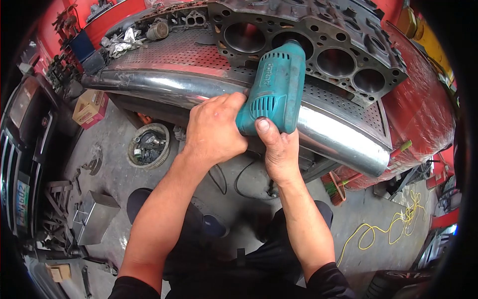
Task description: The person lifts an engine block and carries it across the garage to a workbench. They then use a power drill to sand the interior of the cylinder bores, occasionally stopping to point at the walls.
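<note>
Both hands, left hand (pixel 213 130) and right hand (pixel 280 152), clamp the drill (pixel 273 89) over the engine block (pixel 318 50); a snagging bit could wrench wrists.

- Bright, even daylight fills the view; colours are strong and nothing looks dim.
- Glare streaks the polished metal rail (pixel 318 130) just beyond the fingers (pixel 234 102).
- Soft shadows lie on the floor (pixel 358 219) below the fingers.
- Fisheye distortion bends the edges; the corners are black.
- Focus is sharp around the fingers and softer toward the rim.
</note>
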`<action>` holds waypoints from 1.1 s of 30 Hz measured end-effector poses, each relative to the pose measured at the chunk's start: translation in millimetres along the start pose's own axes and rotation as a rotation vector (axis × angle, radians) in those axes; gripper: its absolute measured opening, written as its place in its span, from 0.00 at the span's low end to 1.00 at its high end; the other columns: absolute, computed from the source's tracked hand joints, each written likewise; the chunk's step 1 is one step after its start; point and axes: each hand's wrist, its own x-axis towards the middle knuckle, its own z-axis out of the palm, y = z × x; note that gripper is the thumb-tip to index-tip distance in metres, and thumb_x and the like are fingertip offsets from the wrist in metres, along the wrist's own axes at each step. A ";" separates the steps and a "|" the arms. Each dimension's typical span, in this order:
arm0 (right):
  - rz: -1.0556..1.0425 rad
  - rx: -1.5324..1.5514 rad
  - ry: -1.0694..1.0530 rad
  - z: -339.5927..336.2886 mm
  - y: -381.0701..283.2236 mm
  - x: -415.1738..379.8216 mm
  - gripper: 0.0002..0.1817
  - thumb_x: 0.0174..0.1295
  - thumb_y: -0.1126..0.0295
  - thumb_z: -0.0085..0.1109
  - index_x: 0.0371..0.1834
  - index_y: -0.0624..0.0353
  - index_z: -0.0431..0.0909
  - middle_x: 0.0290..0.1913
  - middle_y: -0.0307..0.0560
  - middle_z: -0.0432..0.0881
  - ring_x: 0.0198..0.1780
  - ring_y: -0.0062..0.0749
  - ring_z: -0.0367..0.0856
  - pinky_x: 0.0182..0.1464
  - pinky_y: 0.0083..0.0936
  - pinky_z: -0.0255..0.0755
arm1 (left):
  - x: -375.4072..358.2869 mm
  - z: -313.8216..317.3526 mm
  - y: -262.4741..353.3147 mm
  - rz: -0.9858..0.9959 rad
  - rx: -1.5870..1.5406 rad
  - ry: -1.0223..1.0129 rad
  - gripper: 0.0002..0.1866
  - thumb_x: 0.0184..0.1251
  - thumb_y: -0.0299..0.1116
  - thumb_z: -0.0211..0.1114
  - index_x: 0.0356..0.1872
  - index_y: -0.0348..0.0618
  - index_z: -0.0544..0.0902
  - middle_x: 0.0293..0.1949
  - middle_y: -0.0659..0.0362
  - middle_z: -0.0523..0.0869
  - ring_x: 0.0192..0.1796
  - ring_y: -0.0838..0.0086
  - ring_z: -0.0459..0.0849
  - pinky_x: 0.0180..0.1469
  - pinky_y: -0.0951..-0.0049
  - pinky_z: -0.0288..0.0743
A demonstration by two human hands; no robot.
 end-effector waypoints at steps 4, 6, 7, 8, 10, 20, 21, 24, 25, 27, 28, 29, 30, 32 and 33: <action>0.004 0.031 0.000 1.2 -3.8 2.6 0.27 0.63 0.56 0.72 0.58 0.60 0.75 0.49 0.39 0.79 0.51 0.23 0.76 0.57 0.26 0.72 | 4.1 -3.5 1.4 0.006 0.014 0.002 0.19 0.42 0.31 0.73 0.38 0.40 0.81 0.34 0.47 0.86 0.40 0.46 0.86 0.43 0.53 0.80; 0.009 0.043 0.030 3.5 -5.7 2.0 0.27 0.63 0.55 0.72 0.57 0.60 0.76 0.48 0.38 0.80 0.50 0.23 0.76 0.56 0.25 0.72 | 6.3 -6.3 3.1 -0.006 0.012 -0.012 0.19 0.42 0.30 0.73 0.40 0.40 0.81 0.35 0.47 0.87 0.41 0.46 0.86 0.44 0.52 0.80; -0.001 0.043 0.017 3.7 -6.2 4.0 0.27 0.63 0.54 0.73 0.57 0.61 0.76 0.49 0.39 0.80 0.51 0.23 0.76 0.57 0.26 0.72 | 7.7 -7.3 3.6 -0.011 0.012 -0.018 0.19 0.42 0.30 0.73 0.40 0.40 0.82 0.35 0.46 0.87 0.41 0.46 0.86 0.44 0.52 0.80; 0.005 0.036 0.022 3.5 -6.3 4.9 0.28 0.63 0.53 0.73 0.57 0.61 0.76 0.49 0.39 0.80 0.51 0.23 0.76 0.58 0.26 0.71 | 8.5 -7.3 4.1 -0.018 0.012 -0.015 0.19 0.42 0.30 0.72 0.40 0.40 0.82 0.35 0.46 0.87 0.41 0.46 0.86 0.44 0.52 0.80; 0.015 0.026 0.029 3.7 -6.5 7.2 0.29 0.63 0.52 0.72 0.57 0.61 0.77 0.50 0.39 0.80 0.52 0.23 0.76 0.59 0.27 0.71 | 11.0 -7.8 5.1 -0.032 0.016 -0.007 0.19 0.43 0.29 0.72 0.41 0.40 0.82 0.35 0.46 0.87 0.42 0.46 0.86 0.45 0.52 0.80; 0.068 0.016 0.040 -1.9 -5.0 12.4 0.32 0.62 0.47 0.72 0.59 0.62 0.77 0.51 0.41 0.81 0.53 0.25 0.76 0.60 0.28 0.70 | 19.6 -11.9 9.9 -0.044 0.054 -0.091 0.17 0.48 0.31 0.72 0.40 0.40 0.80 0.38 0.49 0.88 0.45 0.51 0.87 0.48 0.52 0.81; 0.067 0.012 0.041 -2.0 -5.3 12.1 0.32 0.62 0.48 0.72 0.58 0.61 0.77 0.50 0.41 0.81 0.53 0.25 0.76 0.60 0.28 0.70 | 19.3 -12.4 10.2 -0.043 0.058 -0.092 0.17 0.48 0.31 0.72 0.40 0.40 0.80 0.38 0.49 0.88 0.45 0.51 0.87 0.48 0.52 0.81; 0.044 0.020 0.026 -1.1 -4.3 10.5 0.29 0.63 0.49 0.71 0.57 0.61 0.78 0.49 0.40 0.81 0.52 0.24 0.76 0.60 0.28 0.70 | 16.2 -10.6 8.0 -0.026 0.039 -0.047 0.17 0.45 0.29 0.71 0.39 0.40 0.81 0.35 0.47 0.87 0.42 0.47 0.86 0.45 0.51 0.80; 0.032 0.025 0.019 -0.6 -3.5 9.8 0.29 0.63 0.50 0.71 0.56 0.61 0.78 0.49 0.40 0.81 0.52 0.24 0.76 0.59 0.28 0.70 | 14.3 -9.1 6.2 -0.017 0.027 -0.024 0.17 0.43 0.28 0.71 0.38 0.40 0.81 0.34 0.45 0.87 0.41 0.45 0.86 0.43 0.51 0.80; -0.005 0.003 -0.022 -0.4 -3.3 7.6 0.27 0.64 0.52 0.70 0.56 0.61 0.77 0.49 0.40 0.80 0.51 0.24 0.76 0.59 0.28 0.70 | 8.5 -7.3 3.8 0.000 0.030 0.001 0.17 0.43 0.29 0.71 0.38 0.40 0.81 0.33 0.46 0.86 0.40 0.45 0.86 0.43 0.52 0.80; -0.025 -0.009 -0.043 0.1 -3.7 6.1 0.27 0.64 0.52 0.70 0.56 0.61 0.77 0.49 0.39 0.80 0.51 0.23 0.76 0.58 0.27 0.70 | 5.6 -7.7 3.2 0.009 0.031 0.015 0.17 0.43 0.29 0.72 0.38 0.40 0.81 0.33 0.46 0.86 0.40 0.46 0.86 0.42 0.52 0.80; -0.031 0.004 -0.027 2.7 -4.1 2.1 0.26 0.64 0.55 0.70 0.57 0.61 0.76 0.50 0.39 0.80 0.51 0.23 0.75 0.58 0.27 0.71 | 2.6 -9.2 3.0 0.031 0.042 0.021 0.16 0.43 0.30 0.72 0.37 0.40 0.80 0.33 0.47 0.86 0.39 0.47 0.86 0.41 0.53 0.80; -0.013 0.024 -0.030 4.1 -4.2 -1.2 0.27 0.64 0.55 0.71 0.58 0.62 0.75 0.50 0.39 0.79 0.52 0.24 0.75 0.58 0.28 0.71 | 0.2 -10.4 2.8 0.043 0.038 0.018 0.16 0.44 0.30 0.71 0.37 0.41 0.80 0.32 0.48 0.86 0.39 0.48 0.86 0.42 0.53 0.80; 0.028 0.064 -0.035 6.2 -4.1 -7.4 0.28 0.63 0.56 0.71 0.59 0.62 0.75 0.51 0.39 0.79 0.52 0.24 0.75 0.58 0.28 0.71 | -5.7 -13.0 1.9 0.065 0.031 0.010 0.15 0.45 0.29 0.69 0.36 0.41 0.78 0.32 0.50 0.86 0.40 0.50 0.86 0.43 0.52 0.80; 0.040 0.072 -0.063 5.8 -4.2 -9.0 0.30 0.62 0.56 0.72 0.60 0.62 0.73 0.51 0.39 0.79 0.52 0.25 0.75 0.59 0.28 0.71 | -8.6 -13.9 1.2 0.082 0.023 0.027 0.15 0.44 0.29 0.70 0.36 0.41 0.78 0.32 0.50 0.85 0.39 0.50 0.86 0.43 0.52 0.80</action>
